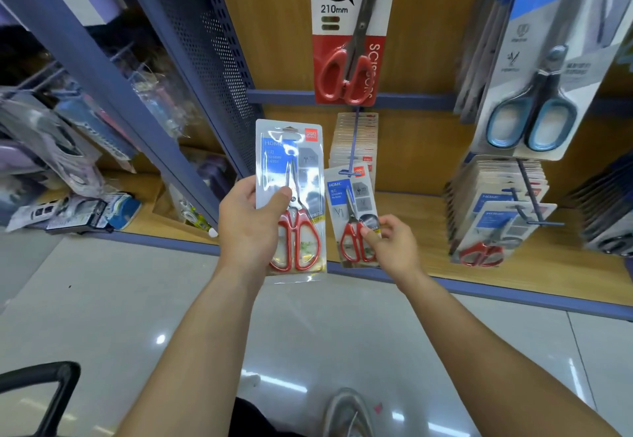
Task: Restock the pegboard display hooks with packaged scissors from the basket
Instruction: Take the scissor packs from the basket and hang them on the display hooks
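My left hand (248,220) grips a blister pack of red-handled scissors (293,176) upright in front of the shelf, thumb across its front. My right hand (394,244) pinches the lower right edge of a second, smaller-looking pack of red-handled scissors (351,210). That pack hangs at the front of a blue hook (352,148), with several like packs stacked behind it. The black basket handle (51,388) shows at the bottom left corner.
Another full hook of red-handled scissor packs (496,217) hangs to the right. Above hang a red 210mm scissors card (346,42) and blue-handled scissors (534,111). A blue perforated upright (212,59) divides off the left shelf. A wooden shelf (428,231) lies below; glossy floor underneath.
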A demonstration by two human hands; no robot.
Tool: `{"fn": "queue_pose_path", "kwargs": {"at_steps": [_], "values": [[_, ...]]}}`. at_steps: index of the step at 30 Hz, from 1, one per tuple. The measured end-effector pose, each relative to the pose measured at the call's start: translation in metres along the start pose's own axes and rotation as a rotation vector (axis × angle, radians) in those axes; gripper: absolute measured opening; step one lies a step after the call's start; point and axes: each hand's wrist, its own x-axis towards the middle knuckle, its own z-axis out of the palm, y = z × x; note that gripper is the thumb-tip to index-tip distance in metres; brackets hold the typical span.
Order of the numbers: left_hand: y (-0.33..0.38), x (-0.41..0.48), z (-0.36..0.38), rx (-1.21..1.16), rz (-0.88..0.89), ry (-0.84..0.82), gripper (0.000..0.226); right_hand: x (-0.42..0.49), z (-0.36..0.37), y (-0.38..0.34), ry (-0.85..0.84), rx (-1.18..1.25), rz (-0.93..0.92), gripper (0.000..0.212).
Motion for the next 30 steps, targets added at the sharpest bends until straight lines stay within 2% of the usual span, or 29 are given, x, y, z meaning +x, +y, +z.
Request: {"fn": "queue_pose_path", "kwargs": {"at_steps": [6,11,18,22,25,26,28,30], "values": [[-0.001,0.001,0.0,0.007,-0.019,-0.004,0.021,-0.006,0.0,0.01,0.002,0.059,-0.04,0.012],[0.0,0.0,0.0,0.018,-0.046,-0.002,0.025,0.004,0.007,0.006,0.07,0.058,-0.017,0.014],[0.0,0.0,-0.001,0.038,-0.068,-0.018,0.03,0.036,0.017,-0.01,0.133,-0.104,0.072,0.02],[0.0,0.0,-0.003,0.046,-0.08,-0.011,0.031,0.05,0.02,-0.015,0.144,-0.213,0.166,0.034],[0.001,0.001,0.0,0.066,-0.078,-0.01,0.028,0.029,0.015,-0.023,0.2,-0.217,0.092,0.038],[0.001,0.001,0.002,0.064,-0.072,-0.018,0.025,0.016,0.012,-0.029,0.196,-0.189,0.037,0.031],[0.001,0.0,0.006,0.078,-0.056,-0.051,0.02,-0.015,0.008,-0.047,0.088,0.035,-0.033,0.013],[0.0,-0.003,0.012,0.077,-0.036,-0.095,0.014,-0.046,0.003,-0.071,-0.114,0.271,-0.056,0.015]]}}
